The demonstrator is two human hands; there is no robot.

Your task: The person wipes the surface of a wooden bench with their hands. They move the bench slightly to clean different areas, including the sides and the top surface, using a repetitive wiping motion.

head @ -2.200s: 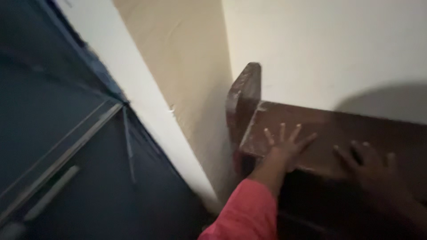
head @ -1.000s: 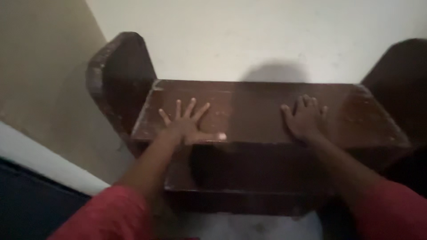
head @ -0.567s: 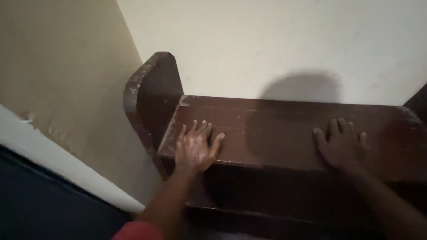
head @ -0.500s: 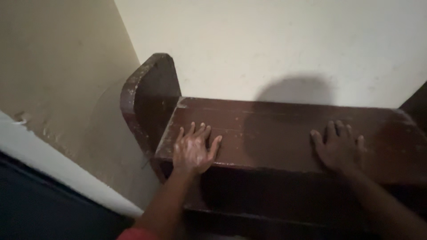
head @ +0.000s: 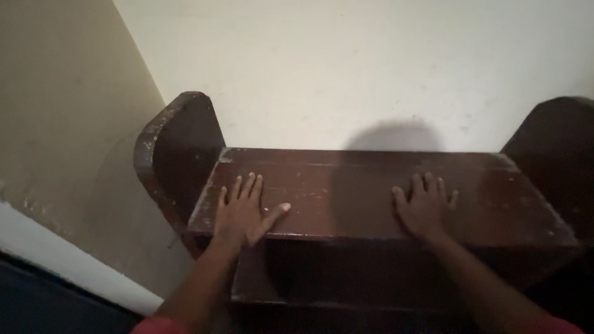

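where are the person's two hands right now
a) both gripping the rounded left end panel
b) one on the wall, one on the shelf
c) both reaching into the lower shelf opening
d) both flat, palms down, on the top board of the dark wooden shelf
d: the left hand and the right hand both lie flat with fingers spread on the top board of the dark wooden shelf, apart from the left end panel and the wall.
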